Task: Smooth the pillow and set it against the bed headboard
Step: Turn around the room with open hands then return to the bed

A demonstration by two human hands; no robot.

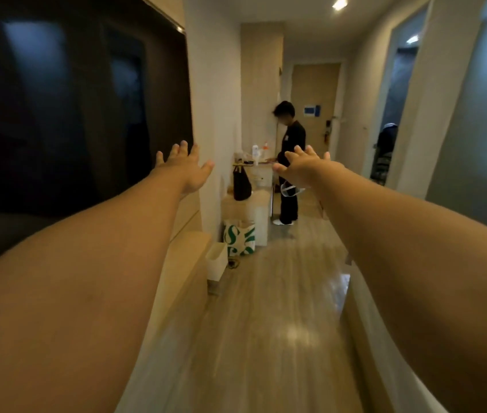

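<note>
Both of my arms are stretched straight out in front of me above a wooden floor. My left hand [184,169] is spread with its fingers apart and holds nothing. My right hand [303,168] is likewise spread and empty, at the same height. No pillow and no headboard are in view. A pale edge at the lower right [385,347] may be the side of the bed; I cannot tell.
A large dark screen [72,108] fills the wall on the left above a low wooden ledge [182,263]. A person in dark clothes [291,162] stands at a counter down the corridor. A black bag [241,183], a green-and-white bag [239,241] and a white bin [216,260] stand along the left wall.
</note>
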